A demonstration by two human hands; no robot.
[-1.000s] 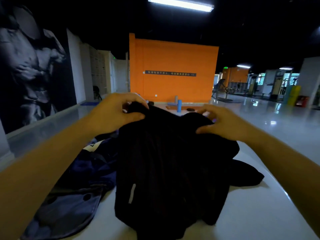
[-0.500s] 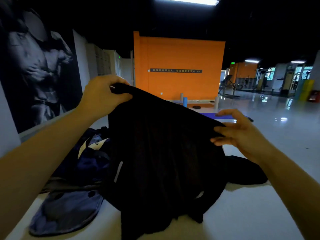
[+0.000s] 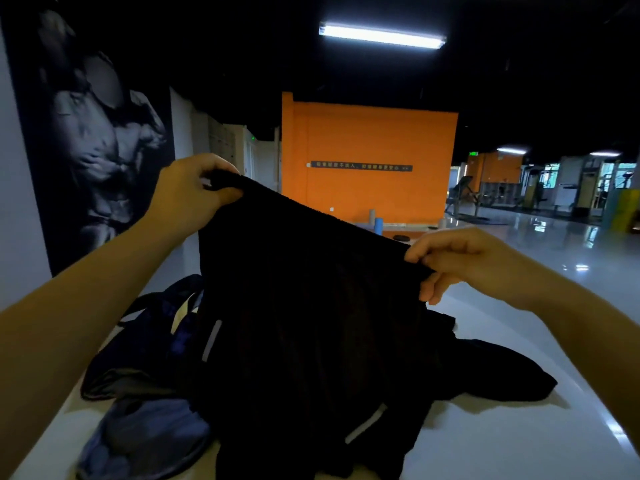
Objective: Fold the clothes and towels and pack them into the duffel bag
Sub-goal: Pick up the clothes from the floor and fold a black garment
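Black garment [image 3: 311, 323]: held up over the white surface [image 3: 519, 445], top edge taut, sloping down to the right, body hanging to the near edge. Left hand [image 3: 187, 192] and right hand [image 3: 464, 261] pinch its upper corners. Blue clothing [image 3: 145, 434] heaped at left; bare surface to the right.

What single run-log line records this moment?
stage: unfolding | left hand: grips black shorts waistband | right hand: pinches waistband | shorts: lifted, hem on white table

Black garment [image 3: 311, 323] hangs stretched by its top edge, slanting down to the right, pale reflective strips showing, hem bunched on the worktop [image 3: 502, 445]. Beside it, left: crumpled navy clothes [image 3: 149, 341] and blue-grey cloth [image 3: 145, 441].
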